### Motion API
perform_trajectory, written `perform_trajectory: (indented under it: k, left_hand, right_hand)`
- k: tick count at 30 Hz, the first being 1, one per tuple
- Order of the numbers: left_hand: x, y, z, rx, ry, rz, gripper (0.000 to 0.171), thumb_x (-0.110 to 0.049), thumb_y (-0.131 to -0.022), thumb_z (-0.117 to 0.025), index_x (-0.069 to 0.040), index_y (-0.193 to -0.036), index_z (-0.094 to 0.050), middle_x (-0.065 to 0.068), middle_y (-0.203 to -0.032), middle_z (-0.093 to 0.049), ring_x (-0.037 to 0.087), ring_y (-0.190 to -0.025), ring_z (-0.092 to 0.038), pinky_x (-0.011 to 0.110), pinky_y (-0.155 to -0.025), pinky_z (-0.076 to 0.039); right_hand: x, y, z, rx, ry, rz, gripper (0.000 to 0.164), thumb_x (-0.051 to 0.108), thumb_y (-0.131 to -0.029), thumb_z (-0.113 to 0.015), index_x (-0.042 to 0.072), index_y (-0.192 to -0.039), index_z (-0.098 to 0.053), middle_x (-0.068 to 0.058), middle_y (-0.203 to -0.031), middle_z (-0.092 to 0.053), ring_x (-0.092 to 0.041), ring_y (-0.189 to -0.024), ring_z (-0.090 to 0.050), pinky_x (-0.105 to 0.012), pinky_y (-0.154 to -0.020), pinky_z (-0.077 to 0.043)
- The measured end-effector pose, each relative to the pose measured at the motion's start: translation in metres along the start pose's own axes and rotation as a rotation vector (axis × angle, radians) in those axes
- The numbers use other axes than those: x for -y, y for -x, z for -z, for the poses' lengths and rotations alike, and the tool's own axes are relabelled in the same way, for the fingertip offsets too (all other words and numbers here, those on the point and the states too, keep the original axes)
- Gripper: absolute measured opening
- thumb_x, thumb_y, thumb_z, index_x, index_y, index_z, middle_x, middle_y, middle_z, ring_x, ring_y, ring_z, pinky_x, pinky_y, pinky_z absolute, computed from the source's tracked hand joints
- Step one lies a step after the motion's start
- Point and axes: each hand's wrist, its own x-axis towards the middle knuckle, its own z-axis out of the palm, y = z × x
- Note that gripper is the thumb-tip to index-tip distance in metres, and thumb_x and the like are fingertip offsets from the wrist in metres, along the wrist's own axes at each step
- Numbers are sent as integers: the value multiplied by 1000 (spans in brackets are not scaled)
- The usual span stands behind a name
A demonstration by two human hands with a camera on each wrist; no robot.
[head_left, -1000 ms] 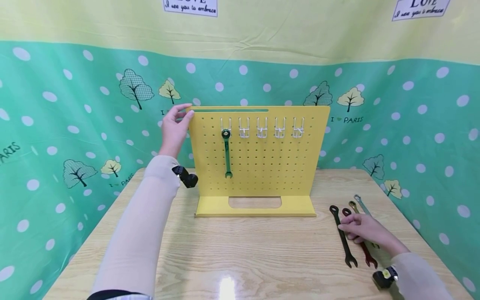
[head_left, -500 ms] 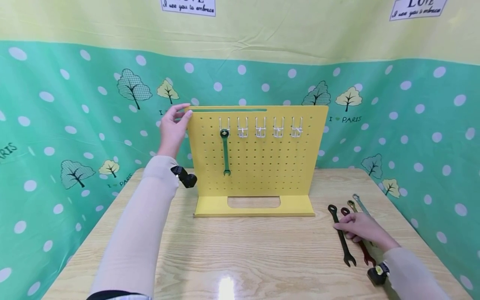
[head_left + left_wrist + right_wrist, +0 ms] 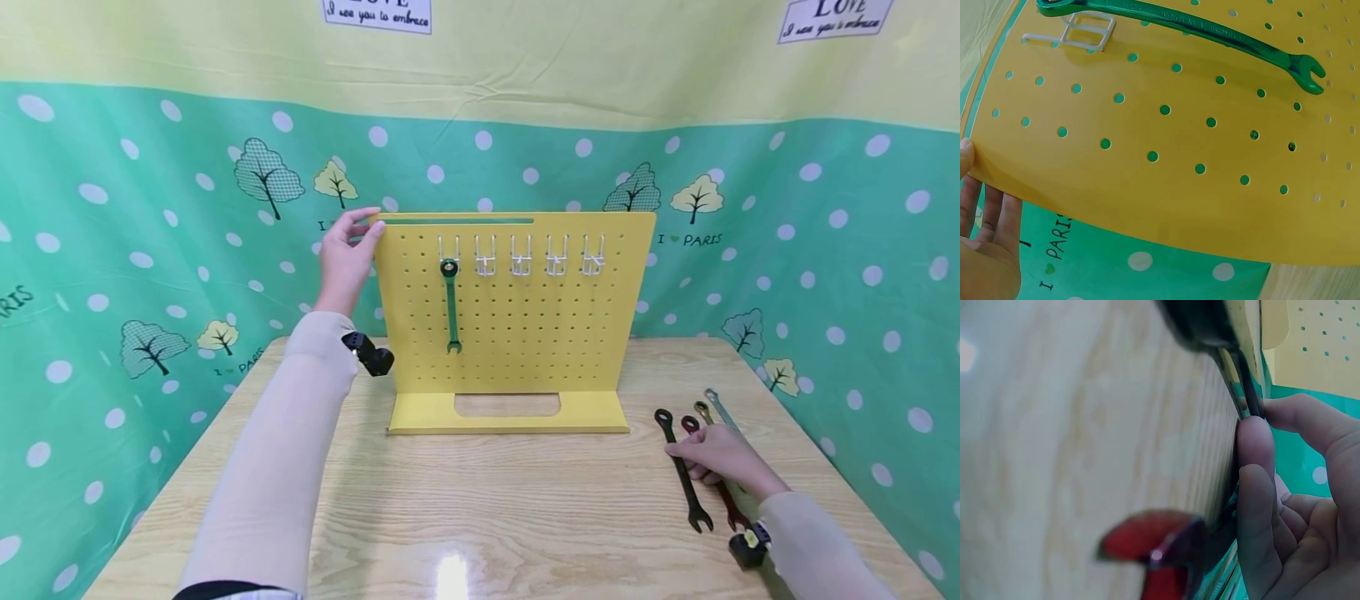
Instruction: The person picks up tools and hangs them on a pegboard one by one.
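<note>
At the upper left corner of the yellow pegboard [image 3: 525,342], my left hand [image 3: 347,262] pinches the edge; in the left wrist view the thumb [image 3: 965,157] is on the front and the other fingers are behind. A green combination wrench [image 3: 452,308] hangs by its ring end from the leftmost white hook. My right hand [image 3: 723,458] is low over the table at the right, its thumb and forefinger pinching the shaft of a black combination wrench [image 3: 683,479]. Just beside it lies a dark red wrench [image 3: 733,508], partly hidden under the hand.
A gold wrench [image 3: 702,409] and a silver wrench [image 3: 720,407] lie farther right, partly covered by the right hand. Several white wire hooks [image 3: 521,258] line the pegboard's upper part. Behind the wooden table [image 3: 487,500] hangs a green and yellow printed curtain [image 3: 517,150].
My right hand has shifted slightly left onto the black wrench, whose ring end has moved a little left. The left hand keeps its place on the pegboard corner.
</note>
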Motion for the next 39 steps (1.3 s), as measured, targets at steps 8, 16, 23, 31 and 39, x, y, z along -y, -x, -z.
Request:
perform_trajectory:
  k: [8, 16, 23, 31, 39]
  left_hand:
    - [0, 0, 0, -3, 5, 8, 33, -34, -99, -64, -25, -130, -66, 4, -122, -59, 19, -107, -59, 32, -93, -52]
    - [-1, -1, 0, 1, 3, 8, 32, -35, -99, -64, -26, -130, -66, 4, -122, -59, 18, -107, -59, 32, -94, -52]
    - [-1, -2, -1, 7, 13, 13, 32, -34, -99, -65, -26, -129, -66, 4, -122, -59, 19, -107, -59, 32, -94, -52]
    - [0, -3, -1, 5, 15, 17, 31, -33, -99, -64, -25, -129, -67, 5, -123, -60, 19, -107, -59, 32, -92, -52]
    - [0, -1, 0, 7, 18, 13, 33, -33, -99, -65, -24, -130, -66, 4, -122, -60, 19, -107, -59, 32, -93, -52]
  right_hand:
    - [-2, 1, 0, -18, -10, 4, 39, 38, -88, -76, 0, -89, -68, -6, -70, -63, -17, -63, -62, -31, -56, -56]
    - [-3, -1, 2, -11, -14, -1, 43, 37, -89, -76, -5, -99, -68, -6, -77, -63, -18, -67, -61, -32, -58, -56]
    - [2, 1, 0, -16, -5, 48, 37, 29, -91, -75, -5, -102, -67, -6, -73, -62, -18, -64, -62, -32, -56, -56]
    - [10, 2, -2, -31, 65, 74, 31, 28, -93, -72, -3, -98, -67, -4, -70, -62, -17, -62, -64, -32, -57, -57]
    - [13, 3, -2, -26, 54, 86, 34, 27, -95, -71, -6, -101, -64, -4, -75, -64, -18, -64, -64, -33, -58, -58]
